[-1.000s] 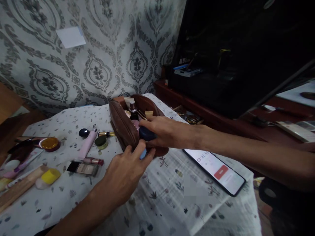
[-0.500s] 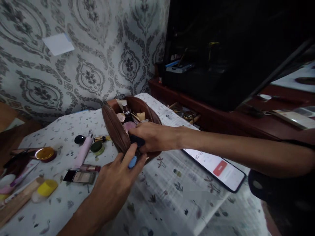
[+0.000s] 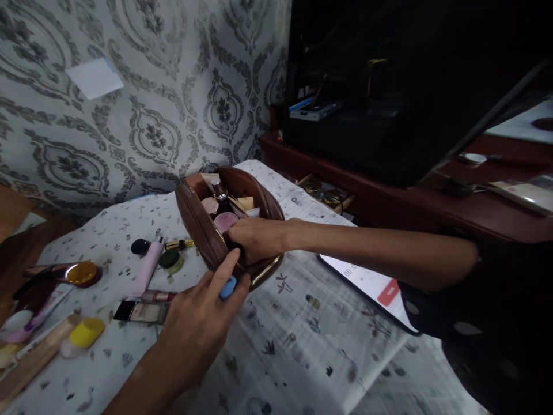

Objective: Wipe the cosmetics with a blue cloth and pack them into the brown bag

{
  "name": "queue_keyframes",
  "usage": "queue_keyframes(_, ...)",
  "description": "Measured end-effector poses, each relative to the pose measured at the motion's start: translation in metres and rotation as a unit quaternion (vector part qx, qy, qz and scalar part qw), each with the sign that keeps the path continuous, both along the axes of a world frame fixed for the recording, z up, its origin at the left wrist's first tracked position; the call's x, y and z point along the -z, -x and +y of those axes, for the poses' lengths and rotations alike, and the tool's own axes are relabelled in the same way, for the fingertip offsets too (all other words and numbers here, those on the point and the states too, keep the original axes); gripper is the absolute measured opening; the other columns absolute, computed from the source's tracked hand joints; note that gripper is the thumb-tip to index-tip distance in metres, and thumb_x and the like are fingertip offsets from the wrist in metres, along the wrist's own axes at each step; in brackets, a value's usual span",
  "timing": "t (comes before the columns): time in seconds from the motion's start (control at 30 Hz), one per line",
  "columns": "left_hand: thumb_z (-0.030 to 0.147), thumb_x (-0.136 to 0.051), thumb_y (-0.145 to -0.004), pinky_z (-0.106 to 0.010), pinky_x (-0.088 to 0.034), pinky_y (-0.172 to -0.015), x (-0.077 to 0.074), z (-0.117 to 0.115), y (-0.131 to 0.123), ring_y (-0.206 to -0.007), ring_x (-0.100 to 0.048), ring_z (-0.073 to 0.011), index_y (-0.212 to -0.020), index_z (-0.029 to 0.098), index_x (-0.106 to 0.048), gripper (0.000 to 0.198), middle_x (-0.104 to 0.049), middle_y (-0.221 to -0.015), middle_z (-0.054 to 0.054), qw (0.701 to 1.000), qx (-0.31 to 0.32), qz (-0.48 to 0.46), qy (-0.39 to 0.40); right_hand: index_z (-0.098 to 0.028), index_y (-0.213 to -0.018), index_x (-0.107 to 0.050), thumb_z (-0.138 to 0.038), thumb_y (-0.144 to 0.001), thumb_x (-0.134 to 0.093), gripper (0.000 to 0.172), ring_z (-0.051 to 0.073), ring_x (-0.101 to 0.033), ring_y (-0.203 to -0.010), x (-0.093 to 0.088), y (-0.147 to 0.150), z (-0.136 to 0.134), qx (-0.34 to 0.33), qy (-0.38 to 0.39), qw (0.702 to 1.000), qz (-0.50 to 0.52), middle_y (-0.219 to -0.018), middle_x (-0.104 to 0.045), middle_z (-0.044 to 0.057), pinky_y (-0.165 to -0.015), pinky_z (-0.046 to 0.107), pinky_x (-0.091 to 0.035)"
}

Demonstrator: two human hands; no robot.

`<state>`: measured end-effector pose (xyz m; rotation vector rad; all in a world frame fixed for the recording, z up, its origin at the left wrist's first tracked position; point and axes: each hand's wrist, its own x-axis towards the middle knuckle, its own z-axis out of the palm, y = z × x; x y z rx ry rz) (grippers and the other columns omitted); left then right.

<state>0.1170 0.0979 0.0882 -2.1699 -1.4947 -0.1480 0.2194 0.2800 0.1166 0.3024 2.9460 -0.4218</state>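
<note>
Describer: Since the frame half a second back, the right hand (image 3: 254, 239) has sunk deeper into the near end of the brown pouch (image 3: 201, 222). The dark blue round thing it carried no longer shows.

Asker: How does that arm lie?

Describer: The bare forearm stretches almost level, coming in from the pouch's right, wrist straight and knuckles up. The fingers are curled tight inside the pouch's mouth. I cannot tell whether they grip anything there.

Asker: And the other hand?

Describer: The left hand (image 3: 203, 314) comes up from the near side of the pouch, palm down. Its forefinger is straight, with the tip pressing the pouch's outer wall. The other fingers pinch a small blue piece (image 3: 227, 287), smooth and rounded, just in front of the pouch.

Asker: What is the pouch like?

Describer: It is oval, soft and leather-like, with a gold zip (image 3: 268, 270) lying open along its rim. It stands on a white printed cloth (image 3: 302, 346), packed with small bottles and a round pink lid (image 3: 225, 221).

Asker: Anything around it?

Describer: Left of the pouch lie a pale pink tube (image 3: 147, 268), a round green pot (image 3: 169, 259) and a flat palette (image 3: 140, 311). Right of the pouch, partly under the arm, lies a phone (image 3: 367, 282) with a glowing white screen.
</note>
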Motion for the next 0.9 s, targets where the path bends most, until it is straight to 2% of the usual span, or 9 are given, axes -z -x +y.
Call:
queue_keyframes(0.1, -0.004, -0.038, -0.074, -0.027, -0.053, -0.047, -0.001, 0.000, 0.000, -0.083, -0.069, -0.0211, -0.118, 0.019, -0.059, 0.054, -0.055, -0.142, -0.018, 1.000, -0.002, 0.002, -0.003, -0.004, -0.094, -0.071, -0.019, -0.078, -0.064, 0.022, 0.024, -0.067, -0.084, -0.005, -0.001, 0.001, -0.020, -0.003, 0.999, -0.041, -0.091, -0.071, 0.016, -0.067, 0.030, -0.049)
queue_keyframes(0.3, -0.005, -0.037, -0.073, -0.029, -0.053, -0.046, -0.001, -0.001, 0.000, -0.085, -0.070, -0.0224, -0.122, 0.017, -0.058, 0.057, -0.051, -0.146, -0.019, 1.000, 0.001, -0.004, 0.002, -0.006, -0.109, -0.066, -0.010, -0.080, -0.062, 0.030, 0.024, -0.064, -0.096, -0.015, -0.007, -0.006, 0.010, 0.001, 0.998, -0.059, -0.108, -0.068, 0.017, -0.076, 0.028, -0.048)
queue_keyframes(0.37, -0.005, -0.037, -0.074, -0.030, -0.053, -0.047, 0.000, -0.001, 0.001, -0.085, -0.070, -0.0228, -0.122, 0.017, -0.058, 0.057, -0.050, -0.147, -0.019, 1.000, 0.001, -0.005, 0.008, -0.005, -0.110, -0.065, -0.007, -0.081, -0.061, 0.030, 0.023, -0.064, -0.095, -0.017, -0.009, -0.007, 0.003, -0.003, 0.999, -0.054, -0.105, -0.069, 0.016, -0.075, 0.027, -0.048)
queue_keyframes(0.53, -0.004, -0.038, -0.076, -0.030, -0.052, -0.044, 0.003, -0.001, 0.001, -0.082, -0.070, -0.0233, -0.119, 0.017, -0.059, 0.052, -0.051, -0.146, -0.020, 1.000, 0.002, -0.011, -0.001, -0.004, -0.099, -0.067, -0.010, -0.083, -0.059, 0.019, 0.019, -0.065, -0.078, -0.014, -0.008, 0.000, -0.004, 0.015, 0.998, -0.069, -0.084, -0.069, 0.010, -0.064, 0.025, -0.045)
queue_keyframes(0.8, -0.005, -0.038, -0.076, -0.028, -0.051, -0.043, 0.004, 0.002, -0.002, -0.082, -0.070, -0.0224, -0.115, 0.017, -0.058, 0.049, -0.053, -0.143, -0.021, 1.000, 0.005, -0.015, 0.007, -0.002, -0.116, -0.060, -0.009, -0.082, -0.063, 0.034, 0.021, -0.066, -0.093, -0.009, -0.002, 0.002, -0.013, 0.011, 1.000, 0.013, -0.110, -0.067, 0.017, -0.073, 0.026, -0.049)
queue_keyframes(0.9, -0.005, -0.038, -0.075, -0.028, -0.050, -0.041, 0.001, 0.003, -0.003, -0.080, -0.070, -0.0223, -0.114, 0.017, -0.058, 0.050, -0.055, -0.142, -0.022, 1.000, 0.006, -0.013, 0.003, -0.004, -0.117, -0.059, -0.011, -0.078, -0.068, 0.040, 0.020, -0.066, -0.086, -0.013, -0.005, -0.002, 0.017, 0.032, 0.999, -0.011, -0.105, -0.068, 0.014, -0.068, 0.026, -0.048)
